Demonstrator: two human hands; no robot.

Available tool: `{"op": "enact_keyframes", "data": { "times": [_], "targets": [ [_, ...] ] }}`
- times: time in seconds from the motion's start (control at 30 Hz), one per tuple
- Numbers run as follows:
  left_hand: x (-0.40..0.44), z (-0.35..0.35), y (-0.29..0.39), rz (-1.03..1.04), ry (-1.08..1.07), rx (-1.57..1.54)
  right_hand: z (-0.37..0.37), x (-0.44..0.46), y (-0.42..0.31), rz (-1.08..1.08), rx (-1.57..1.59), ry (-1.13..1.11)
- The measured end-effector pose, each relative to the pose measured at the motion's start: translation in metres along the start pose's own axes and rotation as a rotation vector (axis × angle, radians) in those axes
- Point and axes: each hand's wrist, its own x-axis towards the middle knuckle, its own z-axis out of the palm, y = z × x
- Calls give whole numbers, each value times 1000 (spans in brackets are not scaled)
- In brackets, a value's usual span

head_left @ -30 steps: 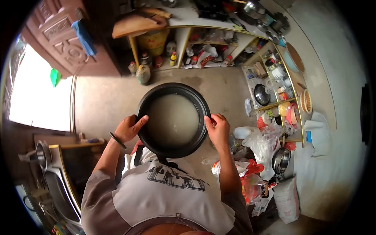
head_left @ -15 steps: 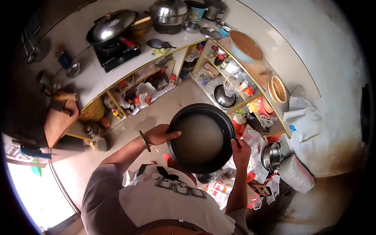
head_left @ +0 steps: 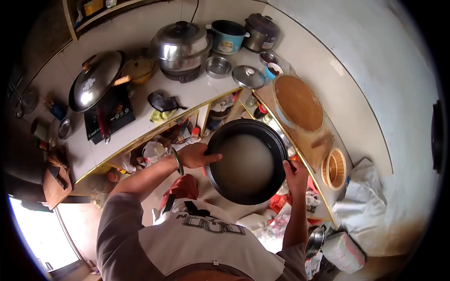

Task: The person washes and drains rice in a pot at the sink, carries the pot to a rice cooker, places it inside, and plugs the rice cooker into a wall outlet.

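Note:
Between my two hands hangs a round black rice cooker pot (head_left: 275, 140), in front of my body and roughly level. Cloudy, whitish water (head_left: 246, 164) lies in it; what is under the water I cannot make out. At the pot's left side, my left hand (head_left: 196, 156) grips the rim with the thumb over the edge and a bangle (head_left: 177, 161) on the wrist. My right hand (head_left: 295, 177) clasps the rim on the right, thumb on top. On the counter ahead stands a light-blue rice cooker (head_left: 227, 37) with its top open.
The counter holds a lidded wok (head_left: 96, 82) on an induction cooker (head_left: 110, 119), a steel steamer (head_left: 180, 51), a steel bowl (head_left: 218, 67), a pot lid (head_left: 248, 76) and a dark cooker (head_left: 260, 33). To the right are a large round basin (head_left: 299, 103) and a basket (head_left: 333, 169). Bags lie below.
My view has come closer to the counter, which appears larger. Both hands still carry the pot, and the shelves below are now partly hidden behind it.

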Motion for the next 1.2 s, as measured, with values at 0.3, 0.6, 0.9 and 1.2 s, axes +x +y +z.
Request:
{"op": "enact_keyframes", "data": {
  "times": [0.3, 0.6, 0.9, 1.2],
  "targets": [
    [167, -188, 15, -127, -85, -103, 52, 275, 8, 23, 75, -76],
    [314, -370, 18, -161, 129, -98, 112, 553, -16, -107, 187, -120],
    [438, -505, -4, -450, 491, 94, 194, 785, -47, -366, 163, -177],
    [522, -594, -71, -662, 612, 108, 273, 896, -78, -297, -126, -281]
  ]
}}
